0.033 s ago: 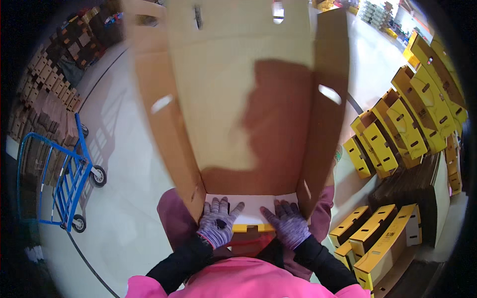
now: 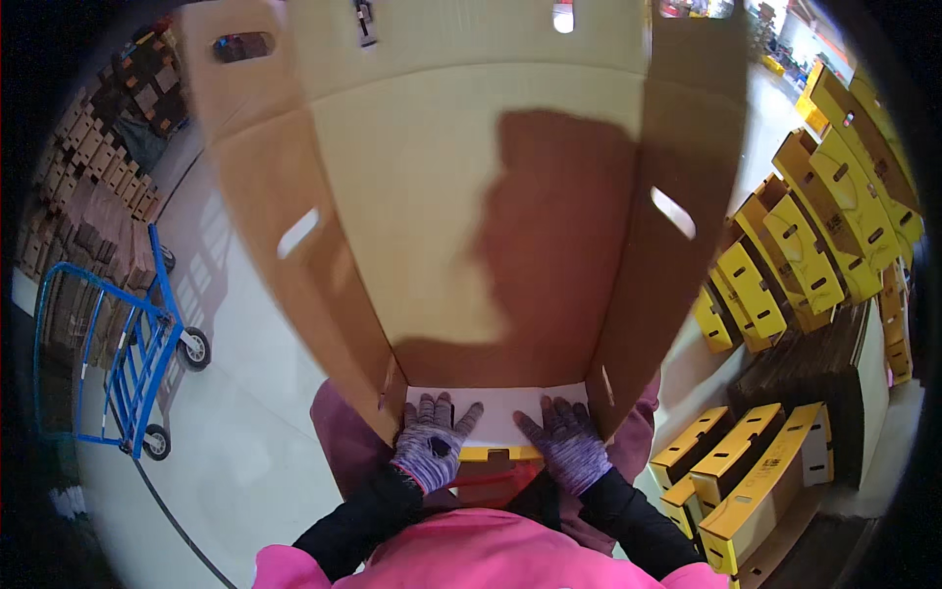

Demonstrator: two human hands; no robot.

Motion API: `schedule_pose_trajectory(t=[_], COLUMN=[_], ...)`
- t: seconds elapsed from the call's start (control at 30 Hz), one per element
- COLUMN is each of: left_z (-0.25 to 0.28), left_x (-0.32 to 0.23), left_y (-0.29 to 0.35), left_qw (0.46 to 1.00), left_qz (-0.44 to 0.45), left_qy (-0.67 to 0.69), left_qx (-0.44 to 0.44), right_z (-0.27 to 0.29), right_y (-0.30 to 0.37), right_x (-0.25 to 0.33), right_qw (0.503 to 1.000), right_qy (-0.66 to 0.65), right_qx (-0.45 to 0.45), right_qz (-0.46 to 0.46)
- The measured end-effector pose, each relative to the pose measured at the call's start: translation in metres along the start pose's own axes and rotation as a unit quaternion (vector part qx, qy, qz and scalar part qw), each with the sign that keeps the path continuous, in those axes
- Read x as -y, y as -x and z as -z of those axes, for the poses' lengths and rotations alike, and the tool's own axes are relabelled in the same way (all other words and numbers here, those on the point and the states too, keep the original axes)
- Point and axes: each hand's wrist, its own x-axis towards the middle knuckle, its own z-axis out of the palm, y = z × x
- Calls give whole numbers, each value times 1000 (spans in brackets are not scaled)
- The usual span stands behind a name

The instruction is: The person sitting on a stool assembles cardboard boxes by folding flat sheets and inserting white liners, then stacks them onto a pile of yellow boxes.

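A large cardboard box (image 2: 432,216) stands tilted up in front of me, its tan inside facing me and oval hand holes cut in its side walls. A dark shadow falls over the right part of the inside. At its near end is a white panel (image 2: 496,412) with a yellow edge below. My left hand (image 2: 432,442), in a grey-purple knit glove, lies flat on the left of this panel with fingers spread. On the right of the same panel rests my right hand (image 2: 572,445), gloved alike, fingers stretched out.
To the left stands a blue wheeled cart (image 2: 137,344) beside piles of flat cardboard (image 2: 88,236). Yellow boxes (image 2: 751,290) are stacked on the right, with more yellow cartons (image 2: 756,481) lower down near a pile of dark cardboard sheets (image 2: 829,363).
The upper part of the box has swung closer to me and looks wider, its far end showing more hand holes. Both hands stay in nearly the same place on the white panel.
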Motion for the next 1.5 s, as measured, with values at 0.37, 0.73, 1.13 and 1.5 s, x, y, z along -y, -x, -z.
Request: schedule_pose_trajectory(t=[0.37, 0.73, 1.13, 1.5], left_z=[116, 117, 61, 100], left_x=[42, -27, 113, 117], left_y=[-67, -206, -39, -47], left_qw=[980, 938, 915, 955], left_qz=[-119, 32, -214, -184], left_qy=[86, 122, -78, 219], left_qx=[133, -324, -332, -83], right_z=[58, 1, 93, 79], right_y=[-18, 20, 55, -75], right_x=[-11, -4, -182, -149], right_qw=[977, 917, 929, 929], right_qy=[-75, -363, 26, 234], right_qx=[-159, -161, -339, -96], right_qz=[-118, 28, -146, 269])
